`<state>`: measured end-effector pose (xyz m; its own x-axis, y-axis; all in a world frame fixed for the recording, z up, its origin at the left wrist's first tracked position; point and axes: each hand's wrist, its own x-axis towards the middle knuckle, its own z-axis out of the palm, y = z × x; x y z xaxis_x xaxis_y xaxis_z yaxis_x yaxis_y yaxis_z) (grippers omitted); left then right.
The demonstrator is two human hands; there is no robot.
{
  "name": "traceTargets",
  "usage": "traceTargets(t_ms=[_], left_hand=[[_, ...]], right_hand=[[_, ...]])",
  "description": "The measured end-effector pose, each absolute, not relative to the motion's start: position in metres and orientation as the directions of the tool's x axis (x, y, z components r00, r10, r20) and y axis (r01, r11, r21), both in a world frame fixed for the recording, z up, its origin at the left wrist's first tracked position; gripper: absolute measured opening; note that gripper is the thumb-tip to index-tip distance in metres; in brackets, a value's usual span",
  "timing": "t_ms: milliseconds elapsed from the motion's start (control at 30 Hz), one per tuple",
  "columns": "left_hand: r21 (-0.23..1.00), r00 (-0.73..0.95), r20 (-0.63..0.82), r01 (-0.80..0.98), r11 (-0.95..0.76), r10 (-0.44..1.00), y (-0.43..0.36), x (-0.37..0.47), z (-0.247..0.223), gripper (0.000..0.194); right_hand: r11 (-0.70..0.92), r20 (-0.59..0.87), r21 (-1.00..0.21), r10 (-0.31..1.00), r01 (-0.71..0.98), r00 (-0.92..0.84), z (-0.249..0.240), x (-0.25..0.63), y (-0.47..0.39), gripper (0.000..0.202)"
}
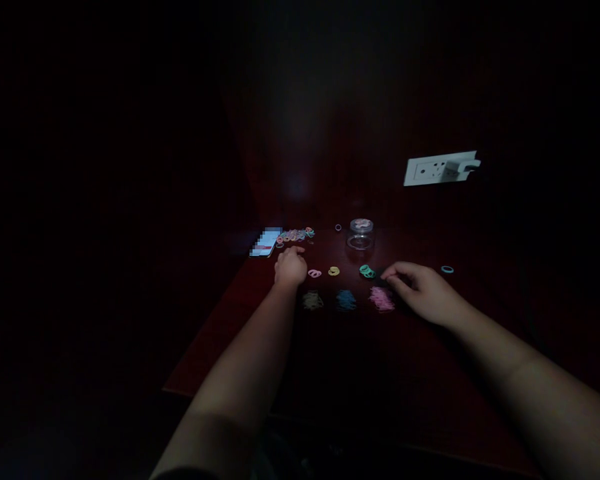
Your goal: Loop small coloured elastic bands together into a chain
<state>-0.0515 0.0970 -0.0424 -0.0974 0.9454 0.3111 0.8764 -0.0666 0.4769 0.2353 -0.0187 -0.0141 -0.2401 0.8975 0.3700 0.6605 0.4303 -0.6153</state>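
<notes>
My left hand (291, 268) is just in front of a pile of mixed-colour small hair ties (295, 235). Its visible fingers stretch forward and right, apart and holding nothing I can see; the others are hidden. Close to the right of the green hair ties (367, 271), my right hand (423, 288) has thumb and fingers drawn together; anything between the tips is too small to make out. Pink hair ties (381, 299) are bunched below its fingertips. Blue hair ties (346, 299) and dull yellowish ones (313, 300) form bunches further left. Pale pink (315, 273) and yellow hair ties (334, 271) lie between my hands.
A clear lidded jar (361, 235) stands near the wall, with one loose hair tie (338, 227) beside it. A lit phone (266, 242) lies at the left. Far right is a light-blue hair tie (447, 269). A socket with a plug (440, 169) is on the dark wall.
</notes>
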Motion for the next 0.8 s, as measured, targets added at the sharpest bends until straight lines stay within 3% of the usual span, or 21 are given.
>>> traceTargets(t_ms=[200,467,800], left_hand=[[0.376,0.000,0.279,0.920,-0.109,0.960,0.110,-0.040,-0.043,0.033],[0.274,0.166,0.243,0.934,-0.231,0.956,0.138,-0.038,-0.044,0.049],[0.288,0.099,0.291,0.939,-0.186,0.951,0.147,-0.040,-0.045,0.041]], right_hand=[[0.432,0.361,-0.616,0.898,0.659,-0.251,-0.011,0.226,-0.024,0.020],[0.449,0.391,-0.618,0.888,0.646,-0.244,-0.011,0.223,-0.025,0.020],[0.456,0.412,-0.588,0.880,0.668,-0.238,-0.009,0.218,-0.027,0.019]])
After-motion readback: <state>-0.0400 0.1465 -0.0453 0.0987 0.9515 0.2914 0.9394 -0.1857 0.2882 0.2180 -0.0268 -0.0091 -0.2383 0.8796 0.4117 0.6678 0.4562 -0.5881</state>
